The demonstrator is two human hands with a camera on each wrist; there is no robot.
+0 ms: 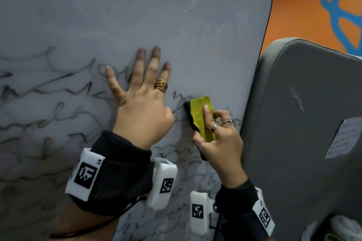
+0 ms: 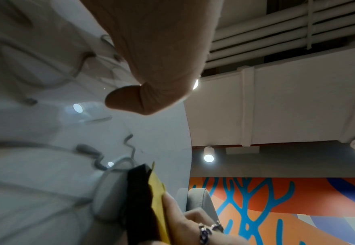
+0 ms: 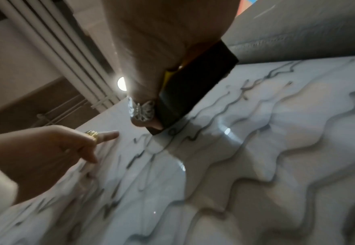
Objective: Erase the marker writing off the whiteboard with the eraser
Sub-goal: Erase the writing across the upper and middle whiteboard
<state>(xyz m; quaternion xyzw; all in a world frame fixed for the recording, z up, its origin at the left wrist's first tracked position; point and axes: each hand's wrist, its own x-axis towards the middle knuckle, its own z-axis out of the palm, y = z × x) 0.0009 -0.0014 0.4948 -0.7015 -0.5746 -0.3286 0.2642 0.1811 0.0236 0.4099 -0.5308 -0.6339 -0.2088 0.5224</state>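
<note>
The left hand (image 1: 142,101) lies flat on the whiteboard (image 1: 117,15), fingers spread, gripping nothing. Just beside it, the right hand (image 1: 217,139) grips the yellow-and-black eraser (image 1: 199,115), black side pressed to the board, forefinger along its back. Marker writing (image 1: 49,107) runs under and below both hands.

Left hand (image 1: 141,101) is flat with fingers spread wide and straight, palm pressed down, gold ring stack on one finger. Right hand (image 1: 219,139) sits just beside it with the grip pinching: index finger stretched straight over the top, thumb clamped along the near edge, the other fingers curled. Both wrists wear dark sleeves and white tagged bands.
</note>
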